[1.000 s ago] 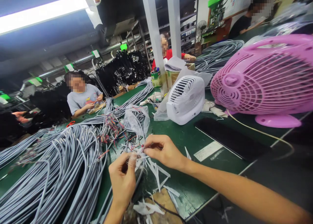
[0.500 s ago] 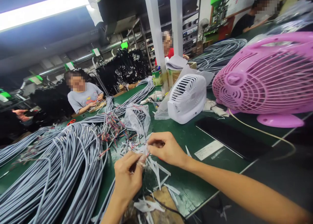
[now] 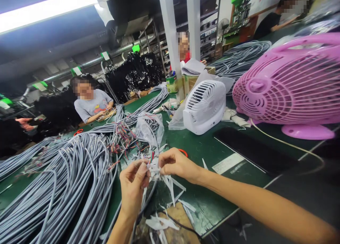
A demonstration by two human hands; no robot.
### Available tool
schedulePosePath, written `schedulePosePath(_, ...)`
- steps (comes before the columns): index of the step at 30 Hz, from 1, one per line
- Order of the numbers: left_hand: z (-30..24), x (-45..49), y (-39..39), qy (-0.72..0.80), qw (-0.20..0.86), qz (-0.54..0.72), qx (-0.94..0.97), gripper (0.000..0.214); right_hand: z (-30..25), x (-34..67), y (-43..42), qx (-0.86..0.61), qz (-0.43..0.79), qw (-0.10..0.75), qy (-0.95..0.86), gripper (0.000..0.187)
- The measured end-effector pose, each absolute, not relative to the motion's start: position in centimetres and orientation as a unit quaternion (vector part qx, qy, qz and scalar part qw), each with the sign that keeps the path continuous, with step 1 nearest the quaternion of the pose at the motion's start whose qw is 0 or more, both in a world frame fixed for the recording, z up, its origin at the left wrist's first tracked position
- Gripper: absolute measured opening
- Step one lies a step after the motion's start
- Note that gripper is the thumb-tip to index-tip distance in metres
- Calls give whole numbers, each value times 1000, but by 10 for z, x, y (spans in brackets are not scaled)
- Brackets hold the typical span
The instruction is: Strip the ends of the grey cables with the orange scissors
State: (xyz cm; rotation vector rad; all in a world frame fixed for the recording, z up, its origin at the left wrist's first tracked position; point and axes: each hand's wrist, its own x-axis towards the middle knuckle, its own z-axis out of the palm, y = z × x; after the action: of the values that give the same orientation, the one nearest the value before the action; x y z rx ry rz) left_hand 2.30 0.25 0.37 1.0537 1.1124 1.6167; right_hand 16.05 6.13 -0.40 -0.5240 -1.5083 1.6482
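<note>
My left hand (image 3: 134, 180) is closed in a pinch at the end of a grey cable (image 3: 151, 193), which hangs down below the fingers. Small red and green wires (image 3: 152, 156) stick up just beyond the fingertips. Crumpled white wrapping strip (image 3: 154, 170) spans the gap between both hands. Thumb and forefinger of my right hand (image 3: 179, 166) are pinched on the strip's right side. A red curved loop (image 3: 183, 152) shows behind the right hand; whether the hand holds it I cannot tell. Under the hands lie loose white strips (image 3: 170, 187).
Bundled grey cables (image 3: 71, 176) fill the left of the green table. A clear plastic bag (image 3: 150, 127) of cable ends lies ahead. A white fan (image 3: 204, 107), a pink fan (image 3: 287, 84) and a dark phone-like slab (image 3: 252, 148) stand or lie right. A co-worker (image 3: 92, 102) sits opposite.
My left hand has shifted slightly left and up, and the hands are a little farther apart. The white strip, the wires and the red loop now show more plainly.
</note>
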Motion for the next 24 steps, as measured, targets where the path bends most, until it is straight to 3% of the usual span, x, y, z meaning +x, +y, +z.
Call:
schedulePosePath(3,3,23,3,451,425,661,424,29,-7,160,61,-212,612,465,-604,16)
schedulePosePath(6,2,24,0,461,417,640,451,28,-9,158,59,-201,603,422,-646,42)
schedulePosePath(11,1,25,-2,514,364,591,504,27,-9,158,57,-222,494,439,-717,38)
schedulePosePath(18,-4,19,4,576,191,553,571,14,-12,158,52,-183,399,442,-782,36)
schedulePosePath(24,-2,19,11,564,311,546,536,18,-14,155,45,-169,392,451,-784,33)
